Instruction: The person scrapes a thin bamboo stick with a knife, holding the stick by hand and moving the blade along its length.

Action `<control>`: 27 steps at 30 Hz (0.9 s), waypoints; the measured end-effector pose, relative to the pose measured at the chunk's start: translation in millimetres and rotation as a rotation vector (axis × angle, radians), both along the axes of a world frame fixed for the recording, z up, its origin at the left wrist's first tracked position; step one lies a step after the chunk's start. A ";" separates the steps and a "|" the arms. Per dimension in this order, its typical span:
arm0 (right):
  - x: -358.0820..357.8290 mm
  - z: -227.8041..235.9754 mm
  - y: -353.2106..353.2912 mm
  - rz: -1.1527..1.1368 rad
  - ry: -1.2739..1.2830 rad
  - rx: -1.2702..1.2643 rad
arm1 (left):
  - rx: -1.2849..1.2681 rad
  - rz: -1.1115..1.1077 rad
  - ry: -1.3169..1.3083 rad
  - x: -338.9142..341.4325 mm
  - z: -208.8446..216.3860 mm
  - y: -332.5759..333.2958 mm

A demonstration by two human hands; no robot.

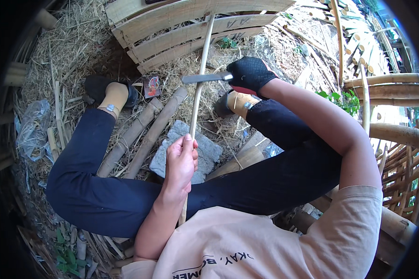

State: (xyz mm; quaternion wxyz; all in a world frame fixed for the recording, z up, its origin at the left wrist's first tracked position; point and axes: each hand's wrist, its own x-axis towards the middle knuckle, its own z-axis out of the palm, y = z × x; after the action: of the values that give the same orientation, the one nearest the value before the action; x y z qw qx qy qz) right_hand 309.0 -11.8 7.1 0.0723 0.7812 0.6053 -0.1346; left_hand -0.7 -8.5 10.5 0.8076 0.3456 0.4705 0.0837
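Note:
A long, thin bamboo strip (pixel 201 79) runs from beside my body out toward a wooden crate. My bare left hand (pixel 181 156) is closed around its lower part, thumb along the top. In a black glove with some red, my right hand (pixel 251 74) is closed on a knife; the handle is hidden in the fist. The flat grey knife blade (pixel 205 78) points left and lies across the strip, seemingly against it, well beyond my left hand. Below the strip, between my legs, lies a rough grey stone block (pixel 209 153).
The slatted wooden crate (pixel 172 32) stands ahead. Bamboo poles (pixel 156 125) lie between my legs, near a small red packet (pixel 152 87). Straw (pixel 65 46) covers the ground. Clear plastic (pixel 33 128) lies at the left. Cut bamboo (pixel 358 46) is piled far right, behind a bamboo rail (pixel 391 132).

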 end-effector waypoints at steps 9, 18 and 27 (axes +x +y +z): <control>4.3 17.3 -12.1 -0.149 0.117 -0.026 | -0.004 0.046 -0.015 2.1 0.6 3.7; -76.4 7.2 -26.1 0.115 0.293 -0.148 | -0.002 0.039 0.030 1.3 -1.8 4.3; -61.4 4.9 -14.8 0.177 0.139 -0.121 | 0.048 0.024 0.031 1.1 -6.7 -0.8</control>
State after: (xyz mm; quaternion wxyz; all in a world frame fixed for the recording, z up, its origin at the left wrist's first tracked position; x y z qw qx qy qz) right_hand 247.6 -26.6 12.1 0.0889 0.7076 0.6663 -0.2180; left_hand 0.4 -9.3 3.7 0.7908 0.3602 0.4848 0.0993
